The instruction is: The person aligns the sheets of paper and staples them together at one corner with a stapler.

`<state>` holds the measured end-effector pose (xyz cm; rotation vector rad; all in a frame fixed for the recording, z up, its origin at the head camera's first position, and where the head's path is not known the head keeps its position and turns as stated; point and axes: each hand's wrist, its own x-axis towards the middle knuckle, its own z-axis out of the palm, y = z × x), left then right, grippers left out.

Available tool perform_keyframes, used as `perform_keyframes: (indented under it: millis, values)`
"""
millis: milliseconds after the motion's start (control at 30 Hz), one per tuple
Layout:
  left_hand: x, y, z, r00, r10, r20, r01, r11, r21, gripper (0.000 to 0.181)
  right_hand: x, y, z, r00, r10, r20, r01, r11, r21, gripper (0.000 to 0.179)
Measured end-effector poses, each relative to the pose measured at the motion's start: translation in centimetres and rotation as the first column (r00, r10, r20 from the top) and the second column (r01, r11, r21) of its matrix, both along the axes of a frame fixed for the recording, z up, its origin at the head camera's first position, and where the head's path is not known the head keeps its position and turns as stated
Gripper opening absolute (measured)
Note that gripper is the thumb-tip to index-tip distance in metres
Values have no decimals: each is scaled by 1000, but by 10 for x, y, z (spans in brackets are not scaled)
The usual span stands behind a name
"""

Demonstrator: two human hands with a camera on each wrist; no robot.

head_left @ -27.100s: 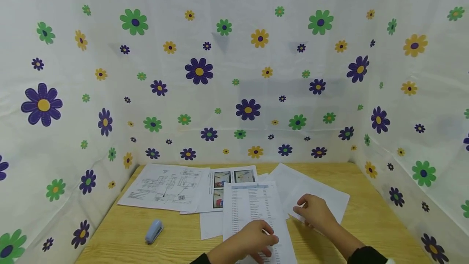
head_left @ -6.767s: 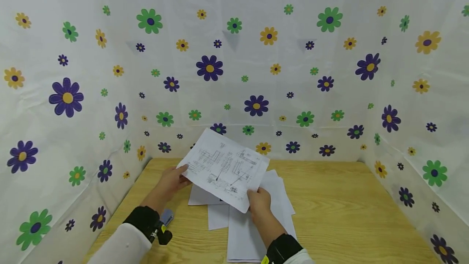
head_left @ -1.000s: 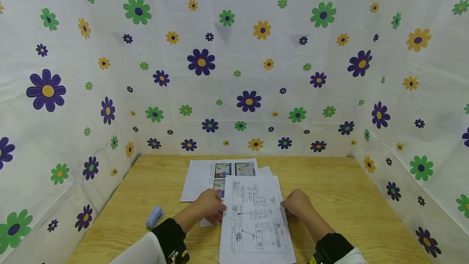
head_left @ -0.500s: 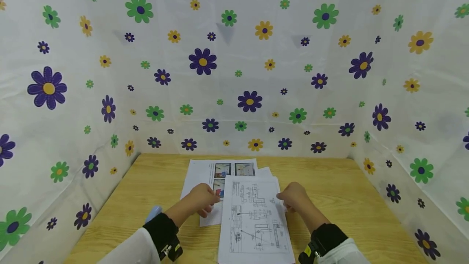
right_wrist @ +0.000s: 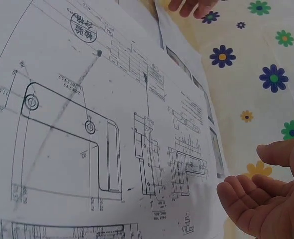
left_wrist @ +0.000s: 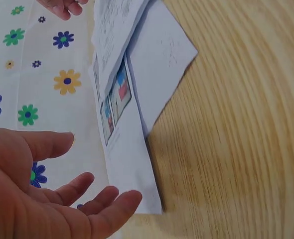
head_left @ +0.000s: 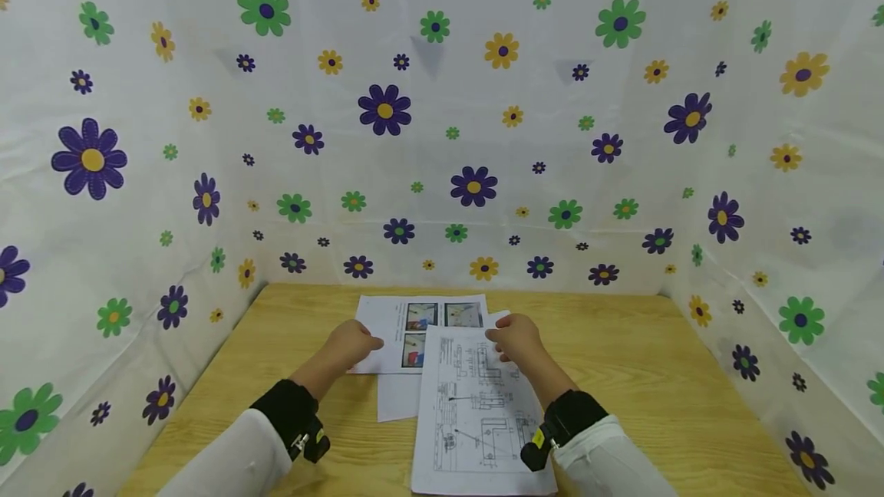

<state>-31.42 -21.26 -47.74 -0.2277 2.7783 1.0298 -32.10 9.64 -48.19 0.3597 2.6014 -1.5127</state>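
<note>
A sheet with technical drawings (head_left: 476,413) lies on top of a paper stack at the front middle of the table. Partly under it, towards the back left, is a sheet with colour photos (head_left: 387,313); a further white sheet (head_left: 397,397) shows below that. My left hand (head_left: 345,351) is at the photo sheet's left edge, thumb and fingers apart with nothing between them in the left wrist view (left_wrist: 62,194). Over the drawing's far right corner is my right hand (head_left: 521,340), its fingers loosely bent and holding nothing in the right wrist view.
The wooden table (head_left: 656,374) is enclosed at the back and sides by a white flowered curtain (head_left: 442,121). Black straps with small cameras sit on both wrists. The blue stapler of earlier frames is hidden behind my left arm.
Earlier, the sheets lay spread out; the drawing was lifted from the left with both hands and now tops the stack. Just now both hands left its sides, moving farther back and leftward.
</note>
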Motion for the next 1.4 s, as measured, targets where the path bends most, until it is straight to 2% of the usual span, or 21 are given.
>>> perform_keyframes:
  millis: [167, 267, 367, 600, 767, 933, 1133, 1267, 1333, 1400]
  values:
    - [-20, -8, 0, 997, 53, 65, -51, 998, -26, 54, -10, -8, -5, 999, -18, -39, 16, 999, -51, 39]
    - [-30, -9, 3, 987, 101, 122, -104, 994, 19, 63, -16, -10, -9, 999, -40, -38, 37, 997, -69, 44]
    - [-34, -10, 3, 980, 129, 154, -139, 989, 53, 69, -21, -12, -11, 998, -58, -31, 54, 992, -114, 49]
    - [-30, -16, 1, 978, 141, 154, -155, 985, 79, 65, -28, -20, -11, 997, -69, 39, 77, 956, -283, 59]
    - [-30, -16, -2, 970, 180, 163, -201, 972, 124, 63, -32, -25, -18, 993, -72, 95, 101, 932, -348, 65]
    - [-31, -16, -5, 960, 215, 179, -244, 956, 161, 64, -33, -29, -22, 987, -71, 143, 118, 927, -356, 67]
    - [-35, -23, -9, 952, 233, 199, -269, 947, 175, 66, -33, -34, -24, 990, -52, 129, 94, 934, -345, 64]
    - [-39, -29, -16, 946, 247, 211, -288, 939, 191, 63, -32, -39, -26, 989, -52, 138, 95, 939, -329, 61]
    - [-40, -32, -20, 945, 257, 204, -297, 933, 202, 59, -32, -41, -27, 989, -47, 140, 91, 941, -325, 61]
    - [-41, -35, -25, 950, 256, 176, -289, 936, 200, 52, -31, -43, -28, 989, -44, 140, 88, 942, -324, 62]
